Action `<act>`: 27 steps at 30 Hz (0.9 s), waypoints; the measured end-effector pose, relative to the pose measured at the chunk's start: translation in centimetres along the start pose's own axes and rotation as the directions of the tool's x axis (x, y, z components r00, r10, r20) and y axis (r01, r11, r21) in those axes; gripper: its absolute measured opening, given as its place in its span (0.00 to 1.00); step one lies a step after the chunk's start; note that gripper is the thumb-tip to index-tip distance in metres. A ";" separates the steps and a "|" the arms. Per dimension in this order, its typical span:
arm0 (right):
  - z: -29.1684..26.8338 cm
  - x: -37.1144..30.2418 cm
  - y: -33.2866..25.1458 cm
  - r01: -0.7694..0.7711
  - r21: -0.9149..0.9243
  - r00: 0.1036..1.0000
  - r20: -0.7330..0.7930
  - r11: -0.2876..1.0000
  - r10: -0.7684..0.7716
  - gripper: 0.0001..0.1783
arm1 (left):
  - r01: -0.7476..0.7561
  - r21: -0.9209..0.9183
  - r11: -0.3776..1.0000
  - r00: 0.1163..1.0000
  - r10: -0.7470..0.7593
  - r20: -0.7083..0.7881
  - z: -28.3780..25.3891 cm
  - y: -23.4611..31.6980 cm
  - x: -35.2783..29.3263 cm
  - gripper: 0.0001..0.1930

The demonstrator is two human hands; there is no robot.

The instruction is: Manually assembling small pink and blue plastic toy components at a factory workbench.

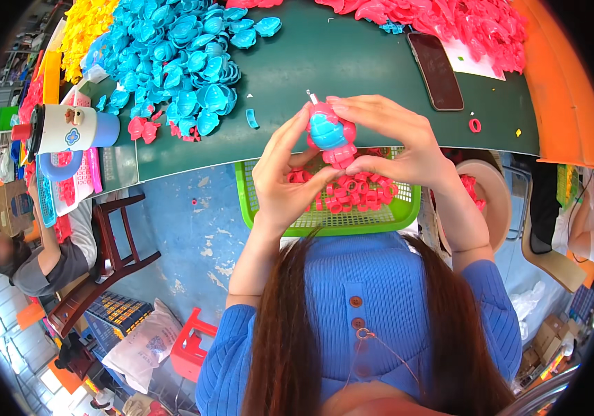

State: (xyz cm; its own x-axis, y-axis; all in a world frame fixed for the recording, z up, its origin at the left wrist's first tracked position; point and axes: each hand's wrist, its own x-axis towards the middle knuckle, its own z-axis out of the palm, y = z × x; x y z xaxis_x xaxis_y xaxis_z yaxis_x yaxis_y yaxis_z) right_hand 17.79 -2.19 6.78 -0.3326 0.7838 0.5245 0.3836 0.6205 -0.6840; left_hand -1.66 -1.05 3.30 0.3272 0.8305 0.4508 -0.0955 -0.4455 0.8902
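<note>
Both hands hold a small pink plastic toy figure (339,154) with a blue shell-like part on it, above the table's near edge. A short pale metallic-looking pin sticks up from its top. My left hand (276,182) grips it from the left, fingertips at the top and thumb near the bottom. My right hand (402,144) closes on it from the right in the same way. Beneath the hands, a green plastic basket (246,202) holds many small pink ring-shaped pieces (363,195).
On the green table (297,52) lie a blue heap of shell parts (172,59), a yellow heap (85,35), a pink heap (442,24) and a phone (437,71). A handled cup (68,130) stands left. Another person (44,263) sits beyond a wooden chair (106,256).
</note>
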 end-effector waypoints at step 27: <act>-0.6 -1.2 1.7 0.209 -0.334 0.978 0.071 0.919 -0.196 0.33 | -0.023 0.174 0.984 0.997 0.008 0.082 0.1 -1.9 0.9 0.33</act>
State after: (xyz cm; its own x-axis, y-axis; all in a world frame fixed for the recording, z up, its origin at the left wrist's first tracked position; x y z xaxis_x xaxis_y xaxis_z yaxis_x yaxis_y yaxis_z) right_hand 19.35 -2.05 5.31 -0.4614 0.6428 0.6114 0.5713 0.7426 -0.3496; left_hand -1.05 0.53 2.04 0.4028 0.7964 0.4511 0.0621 -0.5155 0.8546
